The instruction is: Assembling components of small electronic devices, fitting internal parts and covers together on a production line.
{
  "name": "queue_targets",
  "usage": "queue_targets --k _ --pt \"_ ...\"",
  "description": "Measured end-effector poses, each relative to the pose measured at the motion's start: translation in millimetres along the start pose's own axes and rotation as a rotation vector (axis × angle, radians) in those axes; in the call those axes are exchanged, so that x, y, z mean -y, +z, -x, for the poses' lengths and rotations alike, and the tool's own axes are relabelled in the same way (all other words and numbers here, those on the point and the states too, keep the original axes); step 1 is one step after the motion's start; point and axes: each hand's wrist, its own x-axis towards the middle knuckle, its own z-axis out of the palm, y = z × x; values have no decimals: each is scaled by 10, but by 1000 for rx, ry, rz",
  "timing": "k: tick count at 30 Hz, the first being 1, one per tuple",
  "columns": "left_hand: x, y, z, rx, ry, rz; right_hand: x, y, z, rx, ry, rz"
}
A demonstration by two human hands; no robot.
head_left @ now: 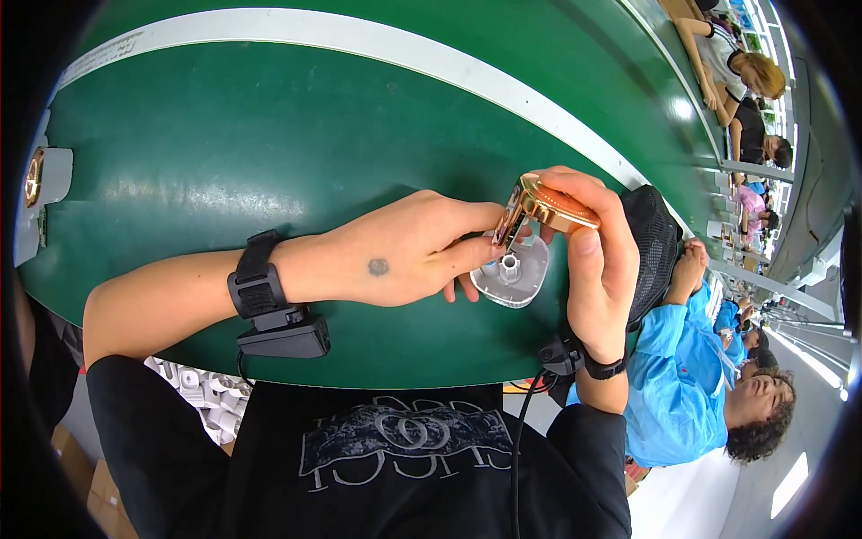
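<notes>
My right hand curls its thumb and fingers round a gold, round, cap-like piece with an orange-brown reflective top. Against its left side stands a shiny gold-edged piece, tilted on edge. The thumb and forefinger of my left hand pinch that piece at its edge. Whether the two gold pieces are joined, I cannot tell. Just below them is a pale, translucent plastic housing with a round post in its middle, partly covered by the gold pieces and my fingers.
A green worktop carries a white strip across its far side. Beside my right hand lies a black mesh bag; a co-worker's blue sleeve is close. Pale housings with gold parts stand far left. White parts lie below the near edge.
</notes>
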Motion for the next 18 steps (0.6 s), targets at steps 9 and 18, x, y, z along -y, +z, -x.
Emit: queue_targets --k 9,18 --pt "-105 28 6 -145 -17 -81 117 -199 152 -11 23 191" --pt "-136 70 36 -78 -72 16 141 -219 203 66 5 36"
